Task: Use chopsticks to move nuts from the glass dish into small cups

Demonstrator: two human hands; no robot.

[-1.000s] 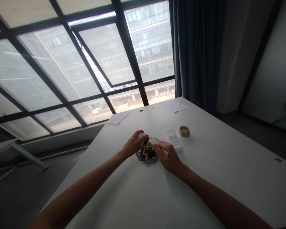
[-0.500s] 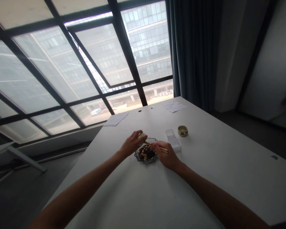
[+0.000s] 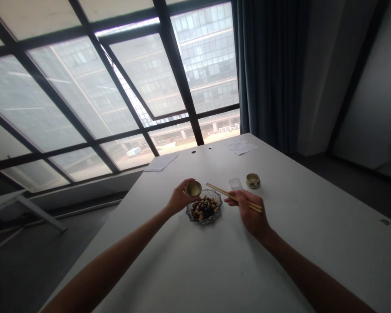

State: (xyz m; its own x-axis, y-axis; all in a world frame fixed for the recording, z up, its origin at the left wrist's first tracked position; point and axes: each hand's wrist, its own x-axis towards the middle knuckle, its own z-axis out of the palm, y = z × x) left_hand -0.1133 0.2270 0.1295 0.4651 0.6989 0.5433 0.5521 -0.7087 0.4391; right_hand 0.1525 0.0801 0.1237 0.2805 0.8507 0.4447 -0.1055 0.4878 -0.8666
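My left hand [image 3: 180, 195] is closed around a small cup [image 3: 193, 188], tilted so that its hollow inside faces me. No contents can be made out in it. Just below the cup stands a scalloped glass dish [image 3: 219, 210] with a mix of nuts and dark pieces [image 3: 206, 208]. To the right of the dish, my right hand [image 3: 251, 213] grips a pair of wooden chopsticks [image 3: 226, 194]. Their tips point up and left, near the cup but apart from it.
A second small cup [image 3: 253, 181] with dark characters stands behind my right hand. A clear plastic box [image 3: 235, 183] is partly hidden by that hand. Papers [image 3: 161, 162] and another sheet [image 3: 242, 147] lie toward the window end of the white table [image 3: 189, 269].
My right hand has drawn the chopsticks back to the right, away from the cup. My left hand has turned the cup, so its inside now shows.
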